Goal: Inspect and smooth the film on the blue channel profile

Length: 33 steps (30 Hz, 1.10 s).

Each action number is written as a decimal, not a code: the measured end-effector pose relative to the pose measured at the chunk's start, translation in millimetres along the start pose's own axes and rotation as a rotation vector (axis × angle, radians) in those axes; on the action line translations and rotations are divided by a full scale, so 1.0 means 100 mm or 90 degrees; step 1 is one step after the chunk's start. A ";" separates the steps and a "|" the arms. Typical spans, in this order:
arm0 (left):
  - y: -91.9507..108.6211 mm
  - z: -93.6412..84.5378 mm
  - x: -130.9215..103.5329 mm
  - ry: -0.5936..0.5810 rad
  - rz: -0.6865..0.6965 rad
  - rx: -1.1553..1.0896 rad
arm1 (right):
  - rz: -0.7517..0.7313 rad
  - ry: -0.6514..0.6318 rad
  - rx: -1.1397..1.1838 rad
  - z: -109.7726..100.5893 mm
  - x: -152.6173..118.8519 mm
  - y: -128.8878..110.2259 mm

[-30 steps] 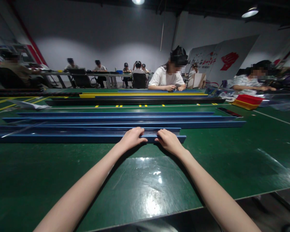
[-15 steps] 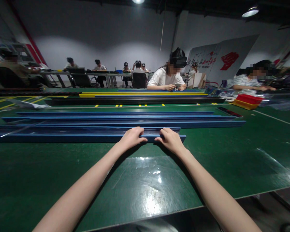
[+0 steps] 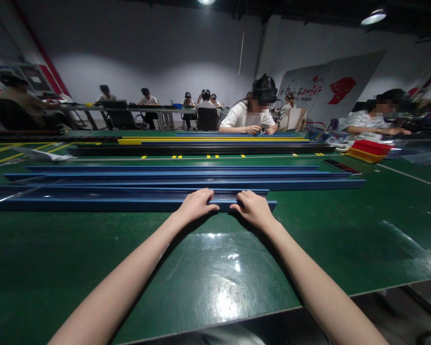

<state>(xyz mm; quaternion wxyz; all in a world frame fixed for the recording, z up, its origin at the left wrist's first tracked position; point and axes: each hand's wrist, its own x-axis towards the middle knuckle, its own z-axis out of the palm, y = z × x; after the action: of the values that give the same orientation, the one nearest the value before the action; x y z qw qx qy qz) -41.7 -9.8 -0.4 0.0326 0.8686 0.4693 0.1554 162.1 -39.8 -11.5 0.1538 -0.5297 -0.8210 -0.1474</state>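
Observation:
A long blue channel strip lies lengthwise across the green table, its right end just past my hands. My left hand grips its near wall, thumb on the outer face and fingers curled over the edge into the channel. A short gap to the right, my right hand holds the same strip in the same way, close to its end. The fingertips inside the channel are partly hidden. Just behind lie more blue channel strips, parallel to the held one.
The green table has its near edge below my forearms. Farther back lie a black strip and a yellow strip. At right are a phone-like dark slab and red and yellow trays. A co-worker sits opposite.
Both hands keep their hold on the blue channel strip. The view has shifted very slightly; nothing else has visibly moved.

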 end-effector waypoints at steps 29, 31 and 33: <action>0.08 -0.10 -0.04 -0.046 0.062 0.118 | 0.015 -0.115 -0.023 -0.21 0.00 0.26; 0.06 -0.09 -0.04 -0.046 0.064 0.125 | 0.033 -0.121 -0.032 -0.23 -0.02 0.30; 0.04 -0.08 -0.03 -0.045 0.064 0.129 | 0.040 -0.124 -0.036 -0.24 -0.04 0.32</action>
<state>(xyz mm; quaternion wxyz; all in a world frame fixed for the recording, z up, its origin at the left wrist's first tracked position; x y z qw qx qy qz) -43.0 -15.3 7.0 -0.0465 0.8949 0.4369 0.0778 195.0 -39.7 11.1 0.0630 -0.5714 -0.8104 -0.1136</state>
